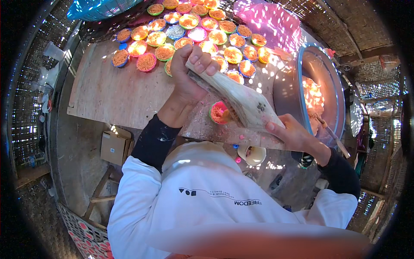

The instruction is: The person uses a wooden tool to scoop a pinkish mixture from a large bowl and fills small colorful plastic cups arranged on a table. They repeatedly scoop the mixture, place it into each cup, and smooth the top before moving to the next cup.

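A long pale wooden tool (245, 100), wide in the middle and narrow at its ends, is held aslant above the table by both hands. My left hand (190, 71) wraps its fingers around the far upper end. At the near right end, my right hand (289, 132) grips it with the thumb lying on top. Beneath the tool sits a small round cup (218, 112) with pinkish-orange strands inside, partly covered by the wood. Past my left hand, many small coloured cups filled with orange strands (165, 51) stand in rows on the wooden table (129, 94).
A large tub (339, 94) with orange dough-like mass (313, 97) and a wooden-handled tool (336, 139) stands at right. Pink plastic sheeting (271, 24) and a blue basket (103, 9) lie at the far side. Below the table are a cardboard box (114, 147) and a pale bucket (255, 155).
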`<state>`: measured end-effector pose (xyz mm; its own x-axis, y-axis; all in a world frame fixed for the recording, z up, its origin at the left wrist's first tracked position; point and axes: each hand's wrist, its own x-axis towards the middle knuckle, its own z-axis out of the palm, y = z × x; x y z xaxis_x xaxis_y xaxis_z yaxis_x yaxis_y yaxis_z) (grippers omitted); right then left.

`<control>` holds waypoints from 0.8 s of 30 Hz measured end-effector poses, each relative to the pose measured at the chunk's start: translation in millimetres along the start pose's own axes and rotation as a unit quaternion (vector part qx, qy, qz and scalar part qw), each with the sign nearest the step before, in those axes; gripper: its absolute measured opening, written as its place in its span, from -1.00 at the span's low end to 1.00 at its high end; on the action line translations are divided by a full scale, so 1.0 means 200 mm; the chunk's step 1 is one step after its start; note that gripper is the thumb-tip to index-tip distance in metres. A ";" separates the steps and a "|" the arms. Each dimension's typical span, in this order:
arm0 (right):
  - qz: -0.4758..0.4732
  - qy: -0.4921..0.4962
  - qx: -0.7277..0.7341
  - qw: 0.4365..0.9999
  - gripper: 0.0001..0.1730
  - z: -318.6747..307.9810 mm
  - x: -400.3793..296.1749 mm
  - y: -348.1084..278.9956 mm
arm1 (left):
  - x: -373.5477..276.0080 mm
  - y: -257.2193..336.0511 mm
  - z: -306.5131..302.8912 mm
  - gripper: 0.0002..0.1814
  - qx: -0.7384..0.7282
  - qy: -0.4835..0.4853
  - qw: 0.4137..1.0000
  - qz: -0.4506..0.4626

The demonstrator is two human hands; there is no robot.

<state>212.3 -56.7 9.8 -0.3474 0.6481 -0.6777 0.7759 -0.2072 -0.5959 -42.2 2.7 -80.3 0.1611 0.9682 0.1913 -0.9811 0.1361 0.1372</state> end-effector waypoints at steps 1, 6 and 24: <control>0.000 0.013 -0.025 1.000 -0.26 0.00 0.00 0.00 | 0.00 0.00 0.01 -0.62 0.000 -0.003 1.000 0.003; -0.021 0.082 -0.085 0.993 -0.26 0.03 0.02 -0.03 | 0.02 0.03 0.01 -0.61 0.042 -0.021 0.999 0.026; -0.059 0.129 -0.165 0.976 -0.26 0.07 0.03 -0.02 | 0.01 0.04 0.08 -0.59 0.076 0.040 0.994 0.073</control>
<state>199.6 -61.9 2.1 -0.3330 0.8248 -0.4570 0.8807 0.0989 -0.4633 -47.9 2.1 -64.2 0.0032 0.9897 0.1429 -0.9651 -0.0344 0.2596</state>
